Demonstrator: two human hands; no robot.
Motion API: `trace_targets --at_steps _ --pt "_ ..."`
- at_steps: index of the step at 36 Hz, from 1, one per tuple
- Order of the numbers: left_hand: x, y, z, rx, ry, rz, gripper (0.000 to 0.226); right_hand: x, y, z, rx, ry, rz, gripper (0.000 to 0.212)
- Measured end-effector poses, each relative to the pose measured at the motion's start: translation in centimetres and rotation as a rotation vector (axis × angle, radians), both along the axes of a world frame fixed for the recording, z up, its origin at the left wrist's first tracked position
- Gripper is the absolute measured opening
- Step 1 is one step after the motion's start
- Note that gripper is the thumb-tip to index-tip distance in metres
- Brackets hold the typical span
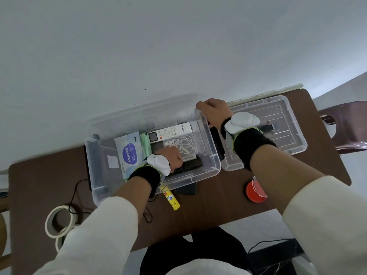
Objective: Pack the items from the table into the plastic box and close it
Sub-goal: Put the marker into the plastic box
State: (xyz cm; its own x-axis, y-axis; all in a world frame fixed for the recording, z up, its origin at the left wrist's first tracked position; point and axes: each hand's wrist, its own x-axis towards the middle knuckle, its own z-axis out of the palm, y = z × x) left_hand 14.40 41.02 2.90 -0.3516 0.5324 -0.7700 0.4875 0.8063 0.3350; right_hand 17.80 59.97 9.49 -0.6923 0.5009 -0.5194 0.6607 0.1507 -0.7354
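Observation:
The clear plastic box [95, 175] stands open on the brown table [218, 199]. Inside lie a wet-wipes pack [129, 151], a white remote [170, 132], a coiled white cable [184, 144] and a dark flat item [190, 165]. My left hand [170, 157] is down inside the box, fingers closed on the dark item by the near wall. My right hand [213, 112] grips the box's far right rim. The clear lid [278, 124] lies upside down to the right of the box, partly under my right wrist.
On the table near the box lie a yellow glue stick [172, 199], a dark flat thing [187, 189] half under the box, a red-lidded cup [256, 190], tape rolls [57, 221] and a thin black cord [75, 195]. A chair [347, 126] stands at the right.

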Motion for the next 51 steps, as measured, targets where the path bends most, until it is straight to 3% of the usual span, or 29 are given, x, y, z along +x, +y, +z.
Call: trace_targets --at_steps 5,12,19,22,25,31,36,39,45,51 --pt "-0.2 -0.4 0.5 0.039 -0.038 0.092 0.038 0.1 -0.4 0.2 0.029 0.002 -0.012 0.028" --pt "-0.2 -1.0 1.3 0.175 0.072 0.179 0.014 0.8 -1.6 0.3 0.12 0.02 -0.001 0.027" --pt "0.0 -2.0 3.2 0.359 0.138 0.311 0.007 1.6 -3.4 1.1 0.236 -0.039 0.042 0.019" --pt "0.0 -2.7 3.9 0.426 0.158 0.364 0.011 2.3 -4.2 1.6 0.268 -0.029 -0.018 0.036" --pt "0.1 -3.5 4.5 0.472 0.18 0.409 0.025 2.9 -5.1 2.1 0.358 -0.003 -0.064 0.031" --pt "0.6 -6.7 6.0 0.565 0.214 0.474 0.008 5.1 -7.9 3.3 0.47 0.074 -0.066 0.021" --pt "1.2 -9.5 7.1 0.602 0.234 0.497 0.018 6.4 -11.1 4.3 0.441 0.086 -0.064 0.018" --pt "1.7 -11.5 8.1 0.642 0.242 0.543 0.026 7.0 -13.2 4.9 0.452 0.08 -0.047 0.031" --pt "2.4 -15.5 9.7 0.71 0.259 0.586 0.017 7.4 -17.6 6.2 0.387 0.084 0.007 0.026" --pt "2.6 -18.9 10.3 0.71 0.318 0.653 0.017 7.9 -21.4 6.3 0.136 0.096 0.057 0.03"
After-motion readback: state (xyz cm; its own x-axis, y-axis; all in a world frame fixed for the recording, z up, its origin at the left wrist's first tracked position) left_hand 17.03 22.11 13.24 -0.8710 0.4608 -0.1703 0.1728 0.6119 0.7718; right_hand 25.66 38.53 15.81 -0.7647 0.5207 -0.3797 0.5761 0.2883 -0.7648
